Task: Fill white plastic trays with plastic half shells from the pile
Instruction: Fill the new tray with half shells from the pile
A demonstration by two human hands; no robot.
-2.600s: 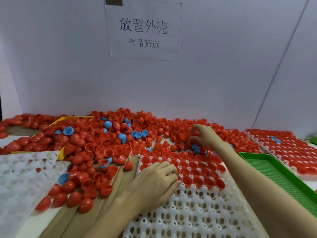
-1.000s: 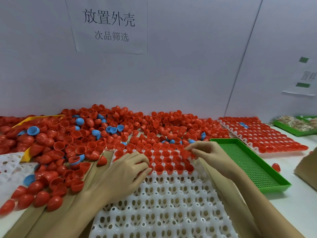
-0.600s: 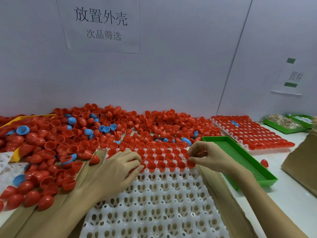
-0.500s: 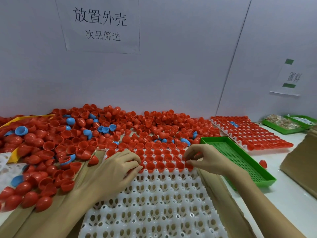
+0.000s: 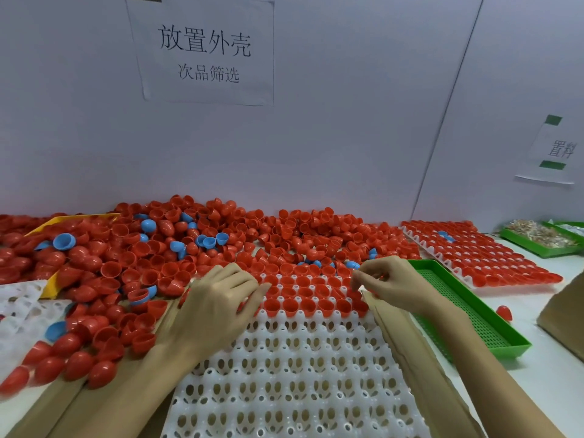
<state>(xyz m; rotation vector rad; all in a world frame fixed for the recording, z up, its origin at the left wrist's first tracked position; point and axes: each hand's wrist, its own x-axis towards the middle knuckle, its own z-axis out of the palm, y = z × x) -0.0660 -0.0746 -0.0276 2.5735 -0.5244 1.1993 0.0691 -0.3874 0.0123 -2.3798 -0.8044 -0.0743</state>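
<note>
Filling the white tray point(image 5: 294, 374) with red half shells point(image 5: 290, 305).
Right hand point(image 5: 395, 284), at two o'clock, is pinching a light, slippery shell by its rim; left hand point(image 5: 218, 306) is resting loosely open.

Two hands point(image 5: 218, 308) were in view, three white trays point(image 5: 294, 384), three green trays point(image 5: 467, 314), two paper signs point(image 5: 205, 52); shells point(image 5: 177, 248) uncountable

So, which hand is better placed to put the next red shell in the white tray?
The right hand, probably. Its fingertips pinch together over the right end of the filled rows in the white tray. The left hand lies flat on the left edge.
</note>
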